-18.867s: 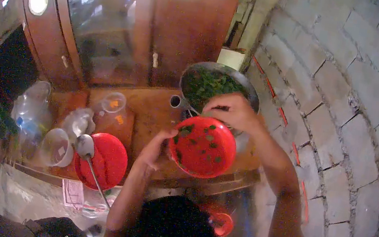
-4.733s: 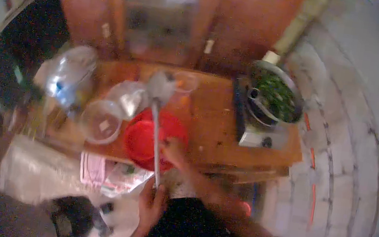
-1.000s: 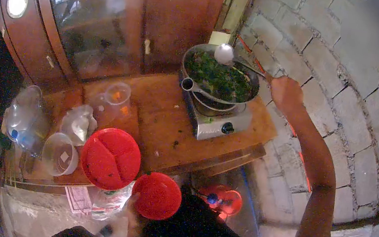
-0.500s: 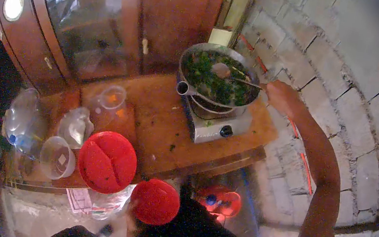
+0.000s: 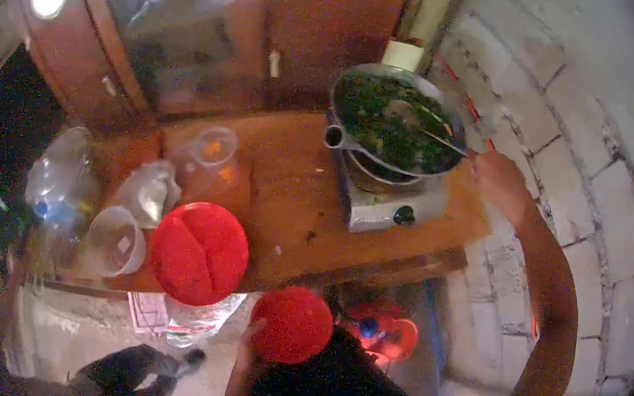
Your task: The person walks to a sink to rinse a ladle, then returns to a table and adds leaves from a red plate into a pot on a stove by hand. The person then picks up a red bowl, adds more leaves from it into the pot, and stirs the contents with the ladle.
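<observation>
My right hand (image 5: 499, 184) is closed around the handle of a ladle (image 5: 444, 142), whose head sits low among the leafy greens (image 5: 386, 118) in a wide wok (image 5: 333, 137). The wok rests on a silver single-burner stove (image 5: 384, 215) with a black knob. Close to my body, my left hand (image 5: 250, 345) grips the edge of a red bowl (image 5: 292, 325); most of its fingers are hidden. A larger red divided plate (image 5: 199, 252) lies at the table's front edge, just left of that bowl.
On the left of the wooden table (image 5: 286, 185) stand a clear plastic tub (image 5: 116, 242), a crumpled plastic bag (image 5: 150, 191) and a clear cup (image 5: 215, 147). A block wall (image 5: 547, 85) borders the right side. Red items (image 5: 386, 335) sit below the table.
The ladle's head has sunk lower into the greens, its handle still in my right hand. The view has shifted, so the table items appear farther right. My left hand still holds the red bowl.
</observation>
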{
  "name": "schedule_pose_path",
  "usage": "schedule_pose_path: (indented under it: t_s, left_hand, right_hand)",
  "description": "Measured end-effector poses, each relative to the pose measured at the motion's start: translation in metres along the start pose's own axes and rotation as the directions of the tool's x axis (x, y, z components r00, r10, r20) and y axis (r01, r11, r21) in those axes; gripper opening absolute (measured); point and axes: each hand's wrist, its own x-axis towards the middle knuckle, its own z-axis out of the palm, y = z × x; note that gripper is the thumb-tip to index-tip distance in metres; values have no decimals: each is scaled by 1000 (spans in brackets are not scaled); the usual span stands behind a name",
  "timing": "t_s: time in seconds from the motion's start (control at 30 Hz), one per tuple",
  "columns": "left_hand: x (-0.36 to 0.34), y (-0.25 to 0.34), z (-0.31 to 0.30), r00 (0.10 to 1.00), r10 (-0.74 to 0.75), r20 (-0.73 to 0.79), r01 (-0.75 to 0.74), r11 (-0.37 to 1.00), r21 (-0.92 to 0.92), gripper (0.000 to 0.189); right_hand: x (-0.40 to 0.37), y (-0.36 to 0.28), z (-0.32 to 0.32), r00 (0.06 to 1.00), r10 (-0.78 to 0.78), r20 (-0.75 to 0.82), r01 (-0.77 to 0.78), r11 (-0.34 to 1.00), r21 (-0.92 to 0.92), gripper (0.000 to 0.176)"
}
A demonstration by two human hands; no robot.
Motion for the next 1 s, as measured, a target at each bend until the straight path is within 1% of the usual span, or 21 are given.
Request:
schedule_pose_path:
  t_s: [0.03,0.1,0.13,0.2,0.33,0.4,0.43,0.5,0.6,0.63,0.67,0.7,0.73,0.77,0.8,0.83,0.9,1.0]
  left_hand:
    - [0,2,2,1000,-2,14,2,1000,1,65]
    - [2,3,7,999,-7,43,8,1000,-3,65]
    - [3,4,9,998,-12,58,12,1000,-3,65]
    - [4,5,12,996,-20,82,20,1000,-2,66]
    - [4,9,15,994,-29,108,28,1000,12,67]
    - [4,9,13,993,-35,112,33,999,16,67]
    - [4,10,12,993,-39,114,37,999,13,67]
    - [3,10,10,993,-42,110,40,999,19,68]
    - [2,8,5,993,-52,103,51,999,8,67]
    - [3,7,3,993,-55,101,55,998,3,67]
    - [2,6,2,994,-60,96,60,998,0,67]
    - [2,5,2,994,-62,95,62,998,-1,66]
    - [3,6,2,993,-65,96,66,998,-3,66]
    - [4,6,3,993,-66,102,67,998,-6,66]
    - [6,6,3,992,-69,105,70,998,-6,65]
    - [7,7,4,992,-71,109,72,997,-8,65]
    - [10,8,6,990,-76,116,77,997,-9,65]
    - [8,7,3,991,-89,99,92,996,-20,64]
  right_hand:
    - [2,0,-1,1000,8,23,-9,1000,12,33]
    - [2,14,10,988,102,-114,-90,991,100,34]
    - [2,16,8,988,99,-118,-88,992,93,34]
    - [-1,16,0,979,153,-137,-159,987,-32,34]
    - [-8,-9,-39,985,144,-96,-145,989,-2,32]
    - [-11,-28,-57,983,169,-74,-173,984,-50,31]
    - [-10,-23,-50,981,178,-76,-182,982,-55,31]
    - [-2,-16,-36,982,143,-124,-162,975,-156,29]
    - [-1,-29,-47,973,157,-169,-186,968,-168,28]
    - [6,-23,-43,971,163,-172,-193,966,-173,28]
    - [18,-14,-31,979,154,-131,-172,976,-134,26]
    - [20,-16,-33,985,145,-90,-153,984,-94,25]
    - [18,-20,-36,984,152,-89,-161,982,-98,25]
    - [19,-27,-40,978,66,-199,-59,998,37,21]
    - [18,-34,-45,949,-8,-314,62,985,160,22]
    - [21,-31,-44,950,-6,-313,59,986,159,22]
    - [35,-21,-40,997,-41,-71,50,989,139,24]
    - [56,6,-27,999,-22,-35,27,989,145,23]
